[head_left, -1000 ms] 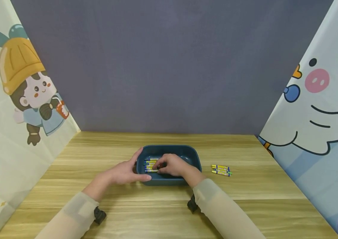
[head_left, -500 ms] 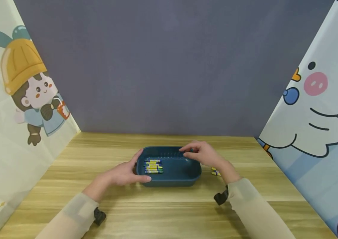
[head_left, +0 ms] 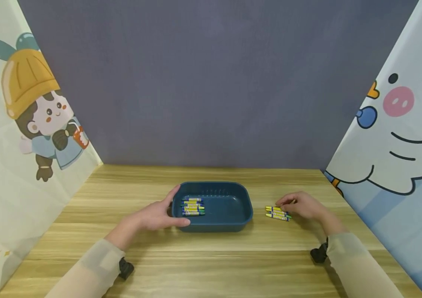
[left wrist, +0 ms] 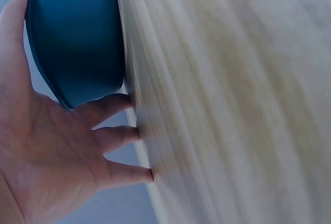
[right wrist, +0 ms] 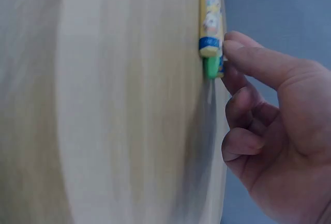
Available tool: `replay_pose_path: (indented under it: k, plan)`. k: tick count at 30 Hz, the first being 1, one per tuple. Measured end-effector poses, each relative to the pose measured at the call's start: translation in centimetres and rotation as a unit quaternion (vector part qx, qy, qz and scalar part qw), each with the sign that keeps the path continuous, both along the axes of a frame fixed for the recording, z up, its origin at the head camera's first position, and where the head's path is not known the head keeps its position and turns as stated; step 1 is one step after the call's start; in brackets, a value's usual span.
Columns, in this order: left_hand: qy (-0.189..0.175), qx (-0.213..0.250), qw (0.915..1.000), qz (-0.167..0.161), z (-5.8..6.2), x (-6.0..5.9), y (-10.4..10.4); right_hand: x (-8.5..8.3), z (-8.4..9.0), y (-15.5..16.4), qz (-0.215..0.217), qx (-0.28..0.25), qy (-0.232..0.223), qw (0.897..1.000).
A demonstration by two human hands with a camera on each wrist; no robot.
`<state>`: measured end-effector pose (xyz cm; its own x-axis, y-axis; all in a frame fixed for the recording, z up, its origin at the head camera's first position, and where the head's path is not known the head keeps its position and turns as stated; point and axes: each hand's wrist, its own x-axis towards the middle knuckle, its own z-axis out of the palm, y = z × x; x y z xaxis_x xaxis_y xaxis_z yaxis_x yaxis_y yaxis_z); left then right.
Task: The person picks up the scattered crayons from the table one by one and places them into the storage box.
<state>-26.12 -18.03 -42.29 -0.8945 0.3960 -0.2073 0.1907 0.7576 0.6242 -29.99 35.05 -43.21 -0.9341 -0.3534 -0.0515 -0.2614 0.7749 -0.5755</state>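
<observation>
Two bare hands are seen over a wooden table (head_left: 211,260), the largest thing in view. At its centre a dark blue tray (head_left: 233,207) is set with its long axis running from nine to three o'clock. Its left end is steadied by the left hand (head_left: 155,215), the fingers spread and almost straight against the wall; this is shown plainly only by the left wrist view, where the tray's outer wall (left wrist: 77,43) is seen resting in the palm. A row of crayons (head_left: 193,206) lies inside the tray at its nine o'clock end, each pointing from nine to three. At three o'clock of the tray, apart from it, a small pile of crayons (head_left: 278,212) lies the same way. It is touched by the right hand (head_left: 304,205), whose fingers are curled; the right wrist view shows a fingertip (right wrist: 235,48) on a green crayon tip (right wrist: 211,67).
</observation>
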Motion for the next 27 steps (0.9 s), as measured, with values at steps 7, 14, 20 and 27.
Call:
replay_pose_path:
  k: [7,14,20,27]
  plan:
    - [0.001,0.004,1.0000,0.000,-0.1,-0.1,0.0,-0.1,-0.5,1.5,-0.006,0.011,0.027,1.000]
    - [0.000,0.008,1.0000,-0.002,-0.1,-0.1,0.0,0.5,-0.5,2.4,-0.027,0.005,0.022,0.999]
    - [-0.002,0.006,1.0000,0.001,-0.1,0.1,0.0,0.6,-0.5,2.4,-0.021,0.001,0.022,1.000]
    - [-0.004,0.004,1.0000,0.002,-0.1,0.0,0.0,0.6,1.7,-0.3,-0.034,-0.013,0.047,0.998]
